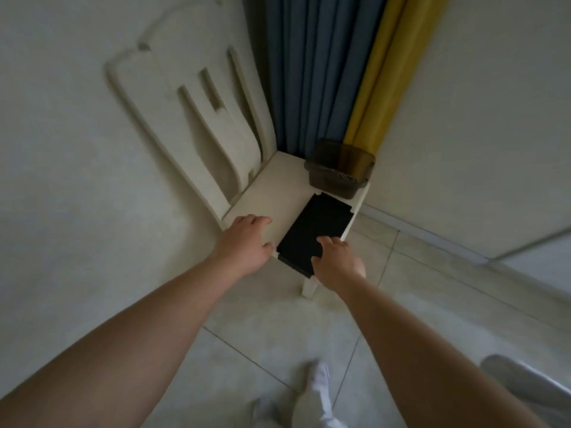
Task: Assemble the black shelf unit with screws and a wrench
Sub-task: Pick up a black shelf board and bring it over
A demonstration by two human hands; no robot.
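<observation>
A stack of flat black shelf panels (312, 230) lies on the right side of a small white table (272, 186) in the room's corner. My right hand (335, 257) rests on the near right corner of the stack, fingers curled over the top panel and thumb at its near edge. My left hand (244, 242) lies flat on the white table top just left of the panels, its thumb close to the stack's near left corner. No screws or wrench are visible.
A dark translucent plastic box (340, 168) stands at the table's far right corner. White foam packing pieces (197, 118) lean against the left wall. Blue and yellow curtains (333, 72) hang behind. Tiled floor lies below, with my white-socked foot (318, 387).
</observation>
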